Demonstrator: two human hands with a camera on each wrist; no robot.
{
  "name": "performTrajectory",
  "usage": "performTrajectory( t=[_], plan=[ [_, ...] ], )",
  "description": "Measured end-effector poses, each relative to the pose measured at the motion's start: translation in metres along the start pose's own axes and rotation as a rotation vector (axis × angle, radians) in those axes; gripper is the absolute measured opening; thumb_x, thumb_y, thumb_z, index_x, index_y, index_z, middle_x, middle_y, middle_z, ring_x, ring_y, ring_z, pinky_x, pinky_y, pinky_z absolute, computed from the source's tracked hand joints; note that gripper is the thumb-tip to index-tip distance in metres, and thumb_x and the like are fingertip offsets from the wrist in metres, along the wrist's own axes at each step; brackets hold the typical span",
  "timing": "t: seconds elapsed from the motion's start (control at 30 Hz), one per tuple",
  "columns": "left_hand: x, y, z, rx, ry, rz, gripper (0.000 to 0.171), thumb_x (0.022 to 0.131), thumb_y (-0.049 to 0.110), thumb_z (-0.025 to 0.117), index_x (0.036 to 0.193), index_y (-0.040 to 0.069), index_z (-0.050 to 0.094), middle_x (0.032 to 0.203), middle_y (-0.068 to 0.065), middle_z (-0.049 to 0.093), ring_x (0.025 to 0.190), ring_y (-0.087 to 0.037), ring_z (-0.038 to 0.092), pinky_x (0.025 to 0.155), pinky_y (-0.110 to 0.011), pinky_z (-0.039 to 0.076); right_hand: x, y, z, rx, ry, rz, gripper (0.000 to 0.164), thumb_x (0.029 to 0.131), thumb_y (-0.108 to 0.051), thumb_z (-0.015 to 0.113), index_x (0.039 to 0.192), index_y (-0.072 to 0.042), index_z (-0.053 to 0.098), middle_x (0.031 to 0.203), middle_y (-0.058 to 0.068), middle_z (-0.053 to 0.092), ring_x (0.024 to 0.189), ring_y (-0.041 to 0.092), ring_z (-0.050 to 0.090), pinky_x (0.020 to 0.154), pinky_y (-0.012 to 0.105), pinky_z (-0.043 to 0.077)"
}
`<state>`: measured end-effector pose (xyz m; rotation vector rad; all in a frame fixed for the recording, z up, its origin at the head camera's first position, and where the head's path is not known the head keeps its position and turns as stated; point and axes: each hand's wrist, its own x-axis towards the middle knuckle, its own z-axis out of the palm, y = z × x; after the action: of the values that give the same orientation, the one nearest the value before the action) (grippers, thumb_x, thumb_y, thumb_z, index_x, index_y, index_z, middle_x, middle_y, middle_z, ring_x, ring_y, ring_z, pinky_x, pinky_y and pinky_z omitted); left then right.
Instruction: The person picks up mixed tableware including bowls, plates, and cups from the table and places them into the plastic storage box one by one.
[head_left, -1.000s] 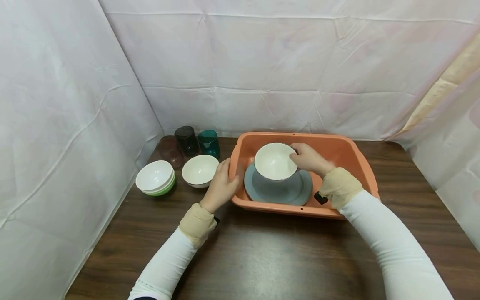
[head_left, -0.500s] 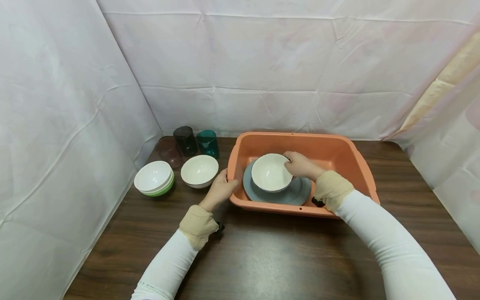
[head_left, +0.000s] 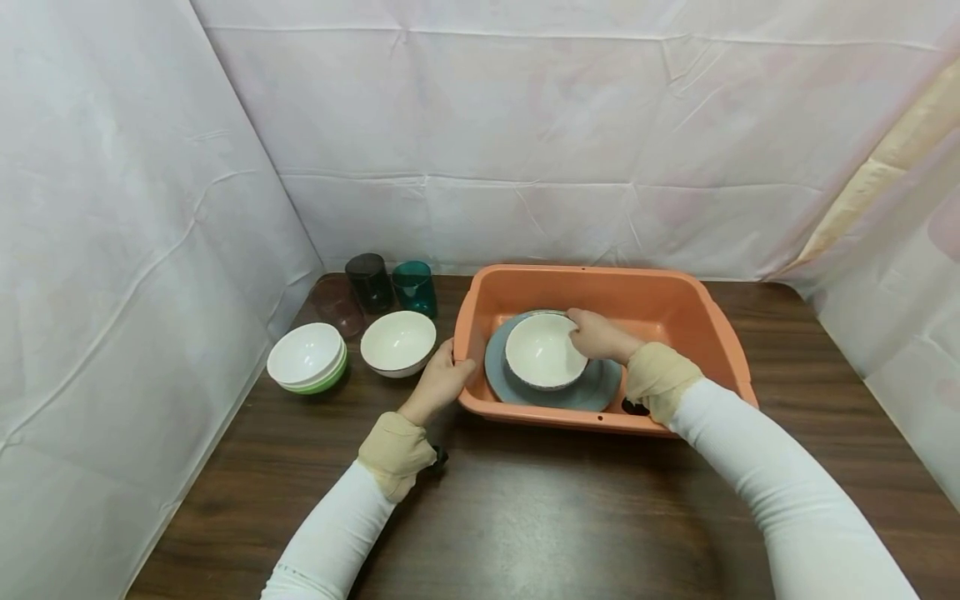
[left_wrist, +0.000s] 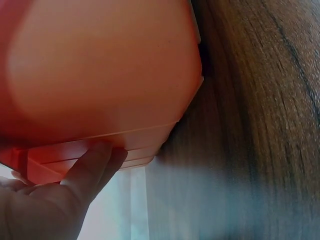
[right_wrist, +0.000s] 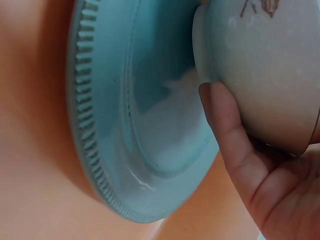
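Note:
My right hand [head_left: 598, 335] grips a white bowl [head_left: 546, 352] by its right side, thumb over the rim and fingers along the outside. The bowl sits low over the middle of a blue-grey plate [head_left: 606, 387], inside an orange plastic basin [head_left: 660, 292]. In the right wrist view, fingertips [right_wrist: 220, 102] lie by the foot of the bowl, close to the plate's ridged face. My left hand [head_left: 438, 383] holds the basin's left rim, and the left wrist view shows fingers [left_wrist: 87, 167] against its outer wall [left_wrist: 100, 65].
Left of the basin stands another white bowl [head_left: 398, 340]. Further left are stacked bowls [head_left: 306, 357], white over green. Behind them stand a dark cup [head_left: 370, 283], a teal cup [head_left: 415, 289] and a brownish clear cup [head_left: 337, 304]. White cloth [head_left: 480, 125] hangs behind the wooden table [head_left: 510, 517].
My right hand has lowered the bowl toward the front and slightly left, down over the plate. My left hand has stayed at the basin's rim, shifting only slightly.

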<state>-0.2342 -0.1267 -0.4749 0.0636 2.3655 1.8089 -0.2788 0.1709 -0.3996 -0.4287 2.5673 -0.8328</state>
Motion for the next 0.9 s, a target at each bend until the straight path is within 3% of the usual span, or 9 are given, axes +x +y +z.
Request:
performTrajectory(
  t=[0.07,0.17,0.23,0.33,0.43,0.5,0.57,0.7,0.9],
  plan=[
    [-0.004,0.007,0.001,0.000,-0.002,0.000,0.065,0.107,0.012,0.055,0.165,-0.011,0.039,0.157,-0.033,0.060,0.139,-0.036,0.067,0.116,-0.048,0.060,0.000,0.000,0.000,0.013,-0.007,0.011,0.062,0.116,-0.005,0.033,0.172,0.019,0.020,0.180,0.042,0.024,0.170,0.057,0.024,0.136,0.067,0.034],
    [0.000,0.000,0.000,0.006,0.005,-0.006,0.066,0.107,0.015,0.057,0.166,-0.009,0.039,0.159,-0.030,0.060,0.140,-0.032,0.067,0.115,-0.045,0.061,-0.001,0.000,0.000,0.034,-0.015,0.029,0.063,0.116,-0.005,0.033,0.172,0.019,0.018,0.181,0.042,0.020,0.171,0.058,0.021,0.138,0.066,0.031],
    [0.003,-0.003,0.000,0.014,0.014,-0.018,0.066,0.107,0.017,0.058,0.167,-0.007,0.041,0.159,-0.027,0.060,0.139,-0.028,0.067,0.113,-0.041,0.062,0.000,0.001,0.000,0.047,-0.017,0.043,0.063,0.116,-0.005,0.033,0.172,0.019,0.017,0.181,0.042,0.019,0.166,0.057,0.034,0.132,0.064,0.040],
    [-0.009,0.015,0.002,-0.003,0.017,-0.039,0.065,0.108,0.014,0.056,0.168,-0.007,0.039,0.161,-0.029,0.059,0.144,-0.034,0.065,0.119,-0.046,0.059,0.002,0.003,0.000,0.060,-0.026,0.067,0.064,0.116,-0.006,0.033,0.173,0.018,0.016,0.181,0.042,0.019,0.126,0.046,0.066,0.100,0.051,0.061],
    [-0.023,0.036,0.004,-0.026,0.009,-0.046,0.065,0.109,0.007,0.052,0.168,-0.012,0.034,0.165,-0.035,0.053,0.151,-0.045,0.058,0.127,-0.059,0.051,0.004,0.006,0.000,0.081,-0.043,0.103,0.067,0.115,-0.006,0.032,0.175,0.015,0.014,0.182,0.040,0.018,0.093,0.031,0.063,0.070,0.035,0.059],
    [-0.027,0.040,0.005,-0.033,0.006,-0.051,0.065,0.110,0.007,0.051,0.170,-0.012,0.033,0.167,-0.035,0.051,0.154,-0.045,0.056,0.129,-0.059,0.049,0.004,0.007,0.000,0.092,-0.048,0.118,0.067,0.114,-0.006,0.032,0.176,0.014,0.013,0.183,0.039,0.018,0.093,0.028,0.062,0.066,0.029,0.055],
    [-0.026,0.039,0.004,-0.028,0.006,-0.052,0.066,0.110,0.008,0.051,0.170,-0.012,0.032,0.167,-0.034,0.051,0.154,-0.044,0.056,0.129,-0.058,0.050,0.004,0.007,0.000,0.092,-0.048,0.120,0.066,0.114,-0.006,0.031,0.175,0.014,0.015,0.182,0.039,0.020,0.100,0.031,0.062,0.067,0.029,0.054],
    [-0.024,0.035,0.004,0.001,0.009,-0.039,0.066,0.109,0.010,0.050,0.169,-0.012,0.033,0.165,-0.035,0.053,0.150,-0.041,0.060,0.125,-0.053,0.054,0.005,0.009,0.000,0.081,-0.038,0.107,0.065,0.113,-0.004,0.029,0.174,0.015,0.018,0.180,0.040,0.026,0.098,0.031,0.060,0.067,0.031,0.051],
    [-0.025,0.038,0.006,-0.021,0.015,-0.062,0.065,0.110,0.007,0.050,0.170,-0.010,0.033,0.167,-0.034,0.052,0.154,-0.044,0.056,0.129,-0.058,0.049,0.006,0.011,-0.001,0.064,-0.038,0.109,0.065,0.111,-0.002,0.029,0.174,0.015,0.021,0.177,0.040,0.032,0.099,0.032,0.063,0.067,0.030,0.054]
  ],
)
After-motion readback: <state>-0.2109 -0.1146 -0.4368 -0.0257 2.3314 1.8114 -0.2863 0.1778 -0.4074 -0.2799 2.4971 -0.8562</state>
